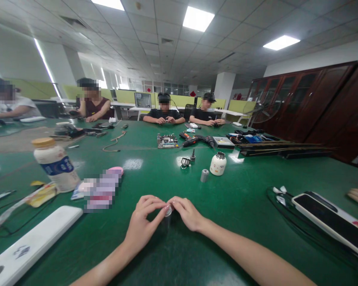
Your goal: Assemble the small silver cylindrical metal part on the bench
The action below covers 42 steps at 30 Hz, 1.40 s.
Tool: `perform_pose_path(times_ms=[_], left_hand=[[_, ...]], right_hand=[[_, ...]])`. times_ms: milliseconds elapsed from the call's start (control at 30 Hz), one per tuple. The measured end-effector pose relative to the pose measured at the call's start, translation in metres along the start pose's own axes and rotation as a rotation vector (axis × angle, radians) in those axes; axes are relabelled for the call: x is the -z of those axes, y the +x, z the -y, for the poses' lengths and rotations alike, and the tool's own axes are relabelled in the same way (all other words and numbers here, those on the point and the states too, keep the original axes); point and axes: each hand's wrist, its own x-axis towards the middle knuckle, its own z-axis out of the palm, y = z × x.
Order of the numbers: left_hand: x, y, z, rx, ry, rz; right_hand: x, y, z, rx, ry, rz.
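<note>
My left hand and my right hand meet low in the middle of the view, fingertips pinched together around a small silvery round piece. The fingers cover much of it, so its exact kind does not show. Beyond my hands a short grey metal cylinder stands upright. Right behind it is a cream-coloured bottle with a bare metal neck and a printed pattern. Farther to the left lie a metal cap with a ring and a small dark stepped part.
On the green table stand a milk bottle and a white power bank-like slab at left. A black-and-white device with cables lies right. Behind are a circuit board and a power drill. Several people sit opposite.
</note>
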Motion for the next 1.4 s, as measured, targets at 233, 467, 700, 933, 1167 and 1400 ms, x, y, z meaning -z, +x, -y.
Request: perform_pose_path(times_ms=[233, 467, 700, 933, 1167, 1400], left_hand=[[0.010, 0.009, 0.019, 0.054, 0.162, -0.152], [0.012, 0.009, 0.054, 0.216, 0.420, 0.155], [0.011, 0.012, 0.032, 0.123, 0.165, -0.057], [0.000, 0.003, 0.008, 0.057, -0.128, 0.001], [-0.001, 0.001, 0.009, 0.104, -0.137, -0.026], [-0.001, 0.001, 0.006, 0.095, -0.121, -0.031]], right_hand=[[0.002, -0.004, 0.008, 0.059, -0.148, 0.114], [0.001, -0.003, 0.010, 0.025, -0.195, 0.113], [0.000, -0.003, 0.010, 0.009, -0.219, 0.118], [-0.003, -0.002, 0.005, 0.022, -0.256, 0.103], [-0.002, -0.003, 0.005, 0.022, -0.249, 0.113], [-0.001, -0.004, 0.005, 0.014, -0.229, 0.119]])
